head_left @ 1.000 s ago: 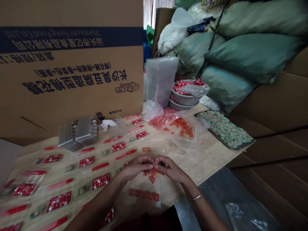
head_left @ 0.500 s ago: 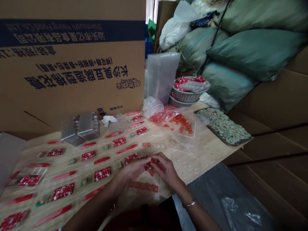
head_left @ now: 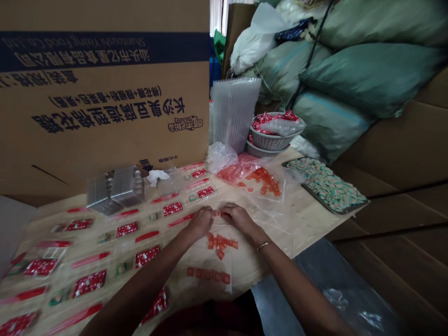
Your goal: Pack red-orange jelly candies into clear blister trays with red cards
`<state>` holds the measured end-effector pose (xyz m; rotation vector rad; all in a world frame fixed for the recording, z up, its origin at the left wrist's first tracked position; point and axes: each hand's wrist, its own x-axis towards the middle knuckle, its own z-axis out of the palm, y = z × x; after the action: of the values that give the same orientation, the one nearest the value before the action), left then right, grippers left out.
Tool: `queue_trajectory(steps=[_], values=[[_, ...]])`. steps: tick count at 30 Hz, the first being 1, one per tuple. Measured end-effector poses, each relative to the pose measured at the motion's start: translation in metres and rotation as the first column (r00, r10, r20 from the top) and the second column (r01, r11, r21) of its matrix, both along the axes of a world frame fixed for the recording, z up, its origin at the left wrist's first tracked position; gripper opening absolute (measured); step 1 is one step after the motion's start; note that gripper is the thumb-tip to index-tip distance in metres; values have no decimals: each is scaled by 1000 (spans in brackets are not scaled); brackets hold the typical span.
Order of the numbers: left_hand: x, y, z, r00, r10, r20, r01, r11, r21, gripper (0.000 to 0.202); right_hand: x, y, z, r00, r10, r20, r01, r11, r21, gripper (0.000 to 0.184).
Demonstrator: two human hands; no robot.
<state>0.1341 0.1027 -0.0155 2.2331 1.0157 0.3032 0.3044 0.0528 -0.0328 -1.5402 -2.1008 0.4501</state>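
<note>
My left hand [head_left: 203,222] and my right hand [head_left: 238,217] reach forward, fingers curled, to the two sides of a small clear plastic tray. Between my fingertips a red-orange square piece [head_left: 216,213] shows in it; my hands cover most of the tray. Closer to me lies a loose heap of translucent red-orange pieces [head_left: 220,243], untouched. Below that heap, a clear tray [head_left: 209,275] holds a row of several such pieces.
Clear packs with red dotted sachets [head_left: 91,283] and red sticks [head_left: 91,259] cover the left. A large carton [head_left: 105,102] and plastic boxes [head_left: 117,189] stand behind. An open bag of orange pieces [head_left: 264,179], baskets [head_left: 271,137] and a metal tray of teal-white pieces [head_left: 324,184] are rightward.
The red-orange pieces that were in my hands now lie heaped on the table. Both hands have moved forward and apart, to the sides of the farther small clear tray.
</note>
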Motion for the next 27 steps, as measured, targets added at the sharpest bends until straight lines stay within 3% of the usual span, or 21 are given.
queue_trajectory(steps=[4, 9, 12, 14, 16, 17, 18, 19, 20, 22, 24, 27], values=[[-11, -11, 3, 999, -22, 34, 19, 997, 68, 31, -1, -33, 6, 997, -73, -33, 74, 997, 18, 22], [-14, -40, 0, 981, -162, 103, 157, 986, 53, 26, -4, -90, 12, 983, -112, -143, 81, 975, -207, 13], [-6, -56, -6, 969, -38, 245, 59, 995, -79, 22, -10, -102, 14, 956, -190, -225, 145, 969, -201, 17], [0, -63, -9, 925, 122, 360, 15, 935, -354, 16, -12, -101, 16, 897, -210, -388, 157, 974, -164, 22], [3, -64, -11, 869, 278, 409, 44, 781, -623, 22, -12, -96, 17, 848, -203, -490, 158, 979, -132, 21], [4, -63, -11, 850, 322, 417, 62, 726, -685, 26, -10, -91, 16, 847, -202, -491, 163, 979, -121, 18], [5, -59, -11, 842, 338, 421, 56, 721, -691, 26, -7, -85, 14, 860, -207, -466, 175, 978, -111, 16], [5, -55, -10, 849, 324, 418, 24, 767, -642, 23, -4, -79, 11, 878, -216, -428, 192, 976, -99, 15], [6, -49, -10, 881, 264, 392, -17, 847, -532, 18, 0, -71, 7, 892, -230, -388, 215, 973, -84, 15], [8, -36, -10, 969, 88, 233, -32, 972, -234, 10, 9, -55, 1, 917, -241, -318, 240, 970, -43, 14], [10, -25, -10, 999, -29, 42, 31, 999, -40, 16, 16, -40, -5, 938, -219, -270, 225, 974, -7, 12], [11, -18, -11, 994, -97, -50, 97, 995, -1, 22, 20, -27, -12, 957, -173, -232, 179, 984, 4, 12]])
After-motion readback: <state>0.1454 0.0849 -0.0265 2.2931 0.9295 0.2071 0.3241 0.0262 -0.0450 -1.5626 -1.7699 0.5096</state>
